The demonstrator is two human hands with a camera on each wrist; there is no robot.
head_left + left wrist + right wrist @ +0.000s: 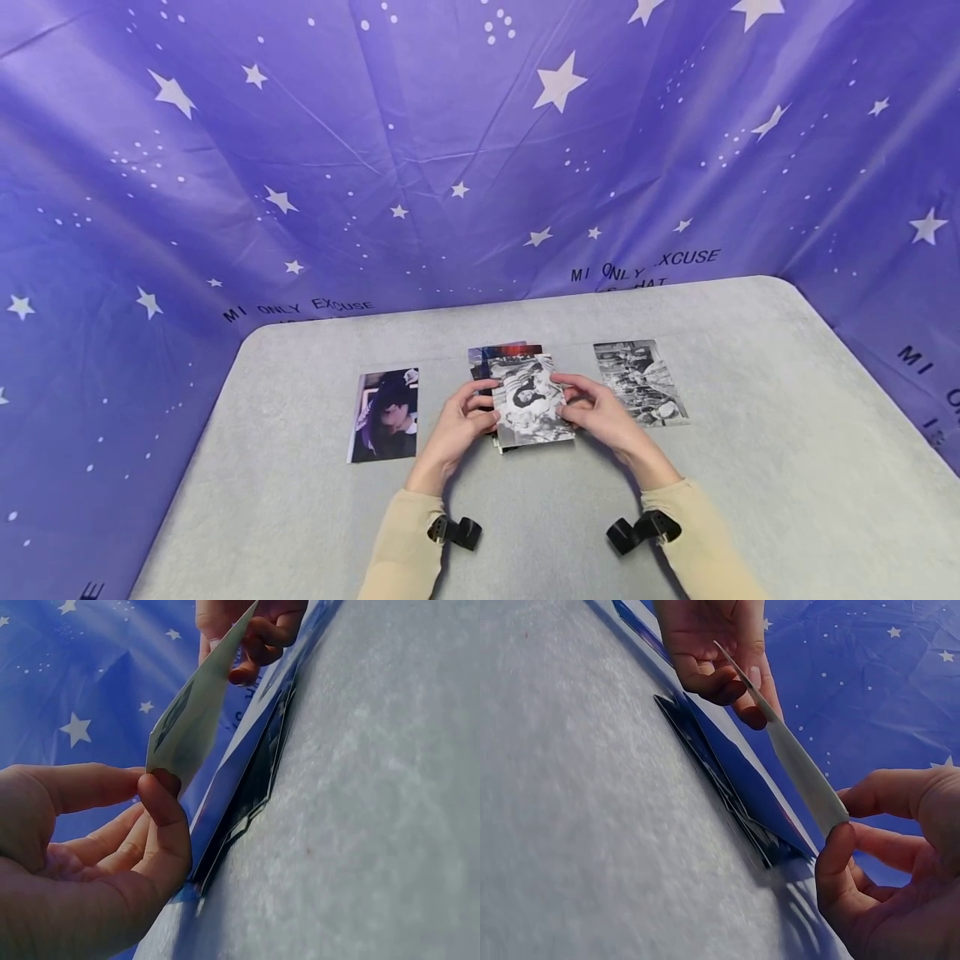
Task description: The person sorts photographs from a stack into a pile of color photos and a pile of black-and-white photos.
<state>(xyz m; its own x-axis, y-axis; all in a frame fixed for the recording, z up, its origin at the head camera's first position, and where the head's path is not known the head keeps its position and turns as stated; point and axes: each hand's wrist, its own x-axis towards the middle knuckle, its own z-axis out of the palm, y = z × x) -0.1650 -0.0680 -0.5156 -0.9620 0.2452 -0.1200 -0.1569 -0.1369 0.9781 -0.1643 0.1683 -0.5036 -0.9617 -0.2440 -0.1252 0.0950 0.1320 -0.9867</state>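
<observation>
Between both hands a black-and-white photo card (531,404) is held up over a loose pile of cards (487,360). My left hand (467,423) pinches its left edge between thumb and fingers. Its right edge is pinched by my right hand (598,413). In the left wrist view the card (191,724) shows its pale back, tilted and raised above the pile (255,780). From the right wrist, the card (802,769) appears nearly edge-on, with the pile (735,791) below it. Most of the pile's faces are hidden under the held card.
A dark purple picture card (386,417) lies on the grey table (270,517) to the left. Another black-and-white card (642,383) lies to the right, close beyond my right hand. A purple star-patterned cloth (420,150) hangs behind the table and along its sides.
</observation>
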